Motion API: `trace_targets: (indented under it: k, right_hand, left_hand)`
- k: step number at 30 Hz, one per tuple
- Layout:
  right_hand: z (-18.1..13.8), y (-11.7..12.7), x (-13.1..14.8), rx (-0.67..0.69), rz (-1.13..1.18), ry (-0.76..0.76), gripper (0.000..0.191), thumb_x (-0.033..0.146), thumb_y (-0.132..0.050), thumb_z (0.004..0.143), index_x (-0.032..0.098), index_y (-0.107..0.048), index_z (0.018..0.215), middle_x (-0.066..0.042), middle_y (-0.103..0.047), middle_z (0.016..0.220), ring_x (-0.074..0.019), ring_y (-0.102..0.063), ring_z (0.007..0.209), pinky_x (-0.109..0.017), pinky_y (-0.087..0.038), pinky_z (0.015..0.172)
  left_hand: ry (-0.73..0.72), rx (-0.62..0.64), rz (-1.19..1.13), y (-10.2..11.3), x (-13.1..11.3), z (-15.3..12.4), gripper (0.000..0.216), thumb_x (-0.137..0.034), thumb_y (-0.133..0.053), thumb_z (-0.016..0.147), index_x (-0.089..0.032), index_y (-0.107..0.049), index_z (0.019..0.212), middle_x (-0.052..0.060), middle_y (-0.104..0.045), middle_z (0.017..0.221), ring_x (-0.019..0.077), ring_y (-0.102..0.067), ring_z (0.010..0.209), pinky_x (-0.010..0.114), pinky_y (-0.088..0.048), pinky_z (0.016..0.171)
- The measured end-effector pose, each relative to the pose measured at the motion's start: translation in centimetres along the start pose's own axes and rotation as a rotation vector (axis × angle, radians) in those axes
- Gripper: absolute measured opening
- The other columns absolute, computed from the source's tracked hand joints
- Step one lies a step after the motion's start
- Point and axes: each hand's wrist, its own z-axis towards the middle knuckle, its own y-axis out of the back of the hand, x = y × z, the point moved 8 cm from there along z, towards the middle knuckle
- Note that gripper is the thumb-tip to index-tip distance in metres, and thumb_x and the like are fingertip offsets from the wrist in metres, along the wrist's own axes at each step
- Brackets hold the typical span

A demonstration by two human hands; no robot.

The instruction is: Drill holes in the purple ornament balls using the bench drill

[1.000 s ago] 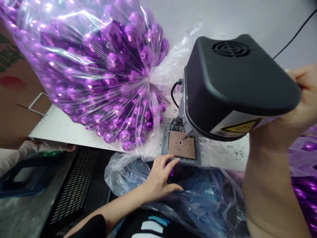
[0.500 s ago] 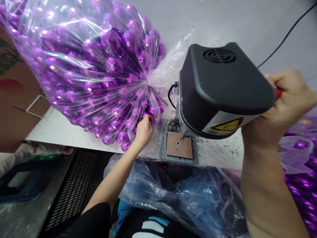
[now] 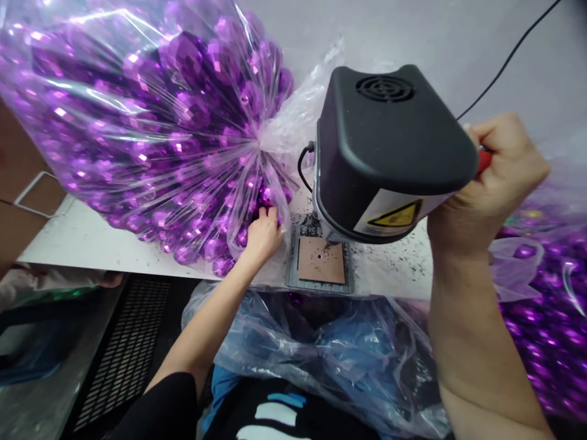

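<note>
My left hand is at a gap in the low side of a clear plastic bag packed with shiny purple faceted baubles. Its fingers are bent in among the baubles, and whatever they grip is hidden. My right hand is wrapped round the red handle of a black bench-top machine with a round vent and a yellow warning label. Beneath the machine, a brown square pad with a small dark hole lies on a grey grooved base.
Black flecks are scattered over the white table round the base. Another bag of purple baubles stands at right. Clear plastic with a bauble inside lies over my lap. A cardboard box and another person's sleeve are at left.
The whole view has shifted, so things sit further left. My left hand has moved slightly deeper into the gap in the bag. My right hand stays on the handle.
</note>
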Motion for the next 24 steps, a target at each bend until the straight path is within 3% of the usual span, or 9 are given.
trace_targets:
  k: [4,6,8,12,14,17,20,22,24]
  right_hand:
    - [0.1,0.1,0.2,-0.002,0.016,-0.007,0.036,0.034,-0.051,0.094,0.01,-0.04,0.069,0.005,-0.028,0.063,0.0017,-0.028,0.062,-0.02,-0.02,0.064]
    - [0.1,0.1,0.2,-0.012,0.006,-0.014,0.036,0.034,-0.05,0.094,0.011,-0.039,0.068,0.005,-0.028,0.063,0.0016,-0.028,0.063,-0.02,-0.02,0.065]
    - [0.1,0.0,0.2,-0.023,0.004,-0.012,0.037,0.034,-0.05,0.094,0.011,-0.039,0.068,0.005,-0.029,0.063,0.0014,-0.028,0.063,-0.021,-0.02,0.065]
    - [0.1,0.0,0.1,-0.036,0.03,0.003,0.04,0.039,-0.049,0.095,0.011,-0.038,0.068,0.005,-0.03,0.066,0.0011,-0.028,0.063,-0.021,-0.022,0.066]
    - [0.1,0.0,-0.1,-0.031,0.02,0.0,0.039,0.039,-0.051,0.094,0.012,-0.039,0.068,0.005,-0.03,0.065,0.0007,-0.028,0.062,-0.021,-0.022,0.065]
    - [0.2,-0.1,0.0,-0.012,0.029,0.005,0.035,0.033,-0.055,0.092,0.012,-0.04,0.069,0.005,-0.031,0.064,0.0005,-0.028,0.062,-0.02,-0.021,0.063]
    - [0.2,-0.2,0.1,-0.009,0.069,0.016,0.035,0.034,-0.056,0.092,0.012,-0.042,0.069,0.005,-0.034,0.066,0.0002,-0.03,0.062,-0.019,-0.022,0.061]
    - [0.2,-0.2,0.2,-0.012,0.081,0.015,0.037,0.037,-0.054,0.093,0.012,-0.042,0.069,0.004,-0.036,0.067,-0.0002,-0.031,0.063,-0.019,-0.025,0.062]
    - [0.2,-0.2,0.4,-0.016,0.091,0.017,0.038,0.038,-0.052,0.094,0.013,-0.04,0.068,0.004,-0.036,0.067,-0.0004,-0.032,0.063,-0.019,-0.026,0.062]
  left_hand:
    - [-0.08,-0.222,-0.527,3.7,1.6,-3.9,0.048,-0.03,-0.062,0.09,-0.02,-0.051,0.136,0.015,-0.054,0.132,0.0286,-0.062,0.114,0.044,-0.052,0.096]
    - [-0.057,-0.267,-0.908,4.6,2.3,-6.2,0.05,-0.036,-0.063,0.091,-0.026,-0.049,0.139,0.01,-0.057,0.129,0.0236,-0.061,0.112,0.037,-0.054,0.092]
    - [0.012,-0.146,-1.273,3.5,1.9,-8.0,0.052,-0.04,-0.064,0.091,-0.029,-0.049,0.14,0.007,-0.061,0.121,0.0198,-0.063,0.102,0.03,-0.056,0.08]
    - [0.144,0.302,-1.727,-1.3,-1.7,-9.9,0.057,-0.044,-0.068,0.088,-0.027,-0.052,0.139,0.008,-0.064,0.117,0.018,-0.065,0.094,0.026,-0.054,0.072]
    - [0.195,0.381,-1.794,-3.6,-2.7,-9.6,0.053,-0.049,-0.067,0.088,-0.024,-0.056,0.133,0.008,-0.066,0.112,0.0173,-0.066,0.09,0.025,-0.053,0.068]
    - [0.22,0.267,-1.679,-6.0,-2.4,-8.0,0.05,-0.052,-0.072,0.083,-0.022,-0.061,0.121,0.005,-0.067,0.104,0.0153,-0.065,0.085,0.024,-0.053,0.067]
    - [0.138,0.13,-1.517,-6.7,-2.4,-6.5,0.054,-0.049,-0.078,0.077,-0.021,-0.062,0.119,0.005,-0.068,0.113,0.0184,-0.064,0.101,0.031,-0.053,0.088]
    - [0.067,0.093,-1.423,-6.6,-2.8,-6.0,0.052,-0.05,-0.075,0.08,-0.02,-0.063,0.121,0.007,-0.067,0.121,0.0222,-0.062,0.114,0.037,-0.047,0.103]
    - [-0.017,0.074,-1.303,-6.3,-3.4,-5.8,0.048,-0.049,-0.069,0.085,-0.02,-0.063,0.123,0.008,-0.067,0.124,0.0242,-0.061,0.118,0.04,-0.044,0.109]
